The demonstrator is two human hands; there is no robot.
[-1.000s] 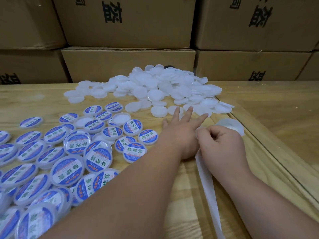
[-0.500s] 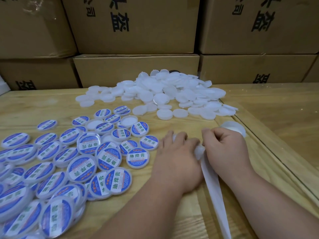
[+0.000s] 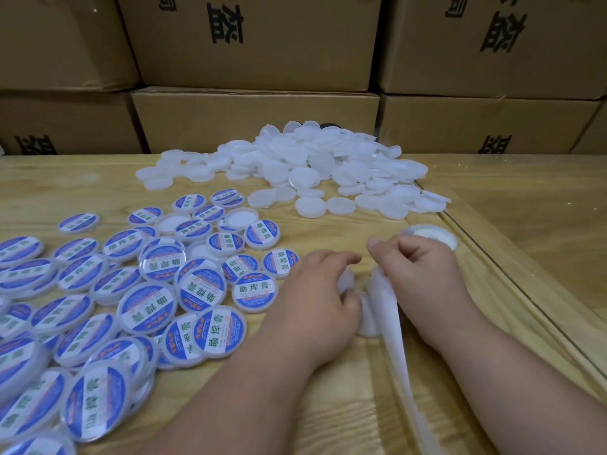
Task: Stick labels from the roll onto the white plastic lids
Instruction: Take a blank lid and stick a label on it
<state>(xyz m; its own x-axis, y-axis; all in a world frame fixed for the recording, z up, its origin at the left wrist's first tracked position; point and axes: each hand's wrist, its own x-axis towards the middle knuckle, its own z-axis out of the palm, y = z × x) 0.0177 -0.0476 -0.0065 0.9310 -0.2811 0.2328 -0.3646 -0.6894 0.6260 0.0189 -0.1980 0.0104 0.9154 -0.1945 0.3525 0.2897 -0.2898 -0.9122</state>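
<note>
Head view: only one camera is on offer, so everything is coming from here.
Labelled lids: a big spread is lying on the left half of the wooden table, blue-and-white stickers facing up, many overlapping. A couple of lids among them are sitting open side up with no sticker showing.
Blank white lids: a large heap is waiting at the far middle of the table, in front of the cardboard boxes. My read: a good share is done, and at least as much is left.
Left hand: fingers are curling down over a blank lid on the table, close to the labelled spread; only the lid's white edge is peeking out at the thumb side.
Right hand: fingers are bunching round the white backing strip, pinching it just beside the left hand; the strip is trailing down toward the near table edge.
Label roll: it is lying flat just behind the right hand.
Label itself: no blue sticker is showing between the hands, so I cannot tell whether one is peeling off.
Step in hand: looks like the next lid is getting its label.
</note>
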